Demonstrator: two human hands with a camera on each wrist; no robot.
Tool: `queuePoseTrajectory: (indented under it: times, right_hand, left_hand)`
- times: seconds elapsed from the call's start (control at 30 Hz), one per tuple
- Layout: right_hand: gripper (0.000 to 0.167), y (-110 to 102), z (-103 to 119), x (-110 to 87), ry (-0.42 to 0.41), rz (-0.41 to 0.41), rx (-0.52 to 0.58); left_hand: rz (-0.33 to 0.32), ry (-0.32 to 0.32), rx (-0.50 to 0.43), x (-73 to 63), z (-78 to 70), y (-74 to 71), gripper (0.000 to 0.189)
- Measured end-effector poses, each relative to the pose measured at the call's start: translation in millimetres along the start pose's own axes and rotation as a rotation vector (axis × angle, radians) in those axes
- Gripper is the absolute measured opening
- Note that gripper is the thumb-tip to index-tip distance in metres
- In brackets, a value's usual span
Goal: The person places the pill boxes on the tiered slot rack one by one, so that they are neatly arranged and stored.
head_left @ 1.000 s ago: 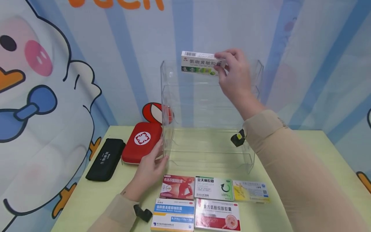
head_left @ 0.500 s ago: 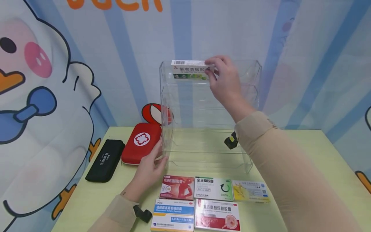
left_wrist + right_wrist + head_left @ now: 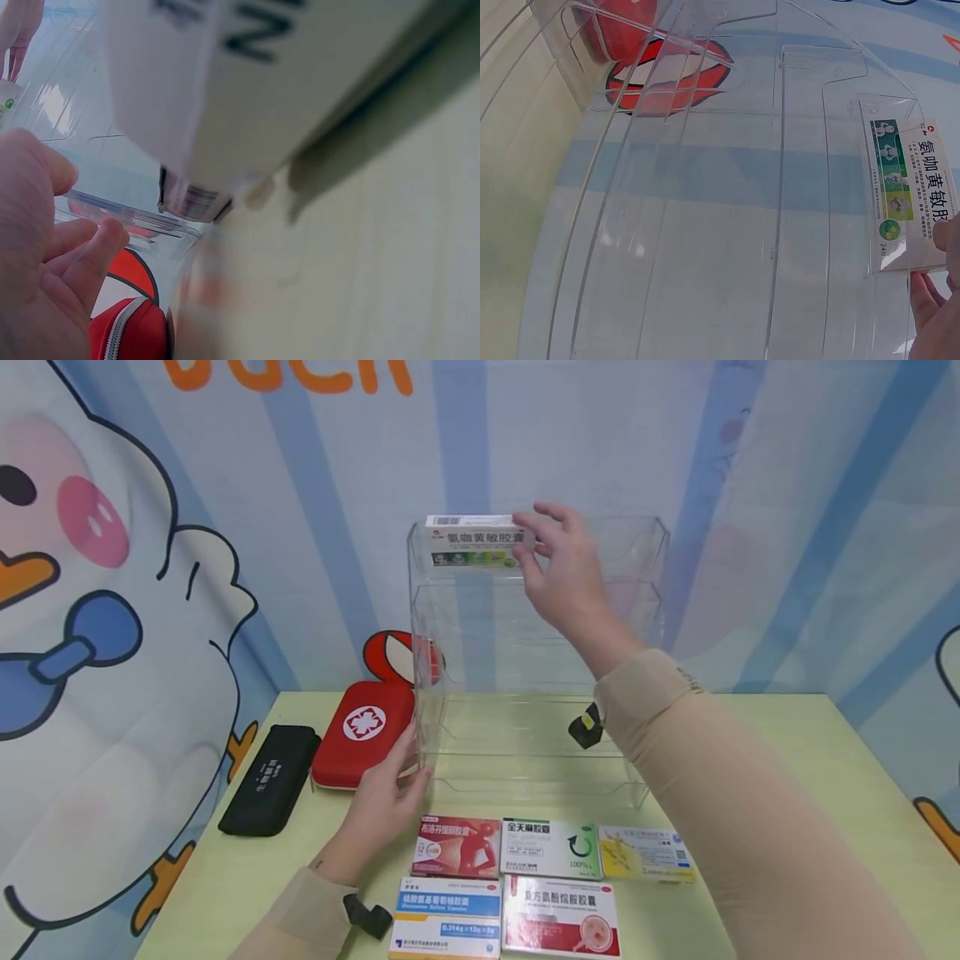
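A tiered clear plastic rack (image 3: 525, 755) stands on the table. At its top tier, toward the left, my right hand (image 3: 566, 568) pinches the right end of a white and green medicine box (image 3: 480, 541). In the right wrist view the thumb lies on the front of that medicine box (image 3: 904, 195), whose lower part is behind the tier's clear front. My left hand (image 3: 386, 802) holds the rack's lower left side, thumb and fingers on either side of the panel edge, as the left wrist view shows with the left hand (image 3: 56, 262).
Flat before the rack lie several medicine boxes, including a red one (image 3: 456, 847), a green and white one (image 3: 551, 849) and a blue and white one (image 3: 446, 917). Left of the rack are a red first-aid case (image 3: 363, 735) and a black pouch (image 3: 268, 781). A printed curtain hangs behind.
My right hand has brought the white and green medicine box left and down into the rack's top tier. The left hand stays at the rack's side.
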State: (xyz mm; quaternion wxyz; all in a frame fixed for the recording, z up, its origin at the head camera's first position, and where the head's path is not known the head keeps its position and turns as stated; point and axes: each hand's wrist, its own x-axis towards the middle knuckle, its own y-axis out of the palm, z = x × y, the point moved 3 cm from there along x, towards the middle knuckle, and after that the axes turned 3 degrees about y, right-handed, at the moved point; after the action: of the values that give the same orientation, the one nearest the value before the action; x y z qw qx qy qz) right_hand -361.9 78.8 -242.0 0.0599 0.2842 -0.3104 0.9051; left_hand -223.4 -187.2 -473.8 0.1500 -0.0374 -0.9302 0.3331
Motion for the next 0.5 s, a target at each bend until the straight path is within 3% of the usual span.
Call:
queuePoseTrajectory:
  times: [0.3,0.5]
  right_hand:
    - [0.058,2,-3,-3.2,-0.026,0.039,0.040]
    - [0.062,-4,-3,-12.8,-0.039,0.048,0.007]
  left_hand:
    - [0.006,-0.022,0.004,0.9,1.0,-0.1,0.093]
    - [0.007,-0.027,0.012,1.1,1.8,0.6,0.093]
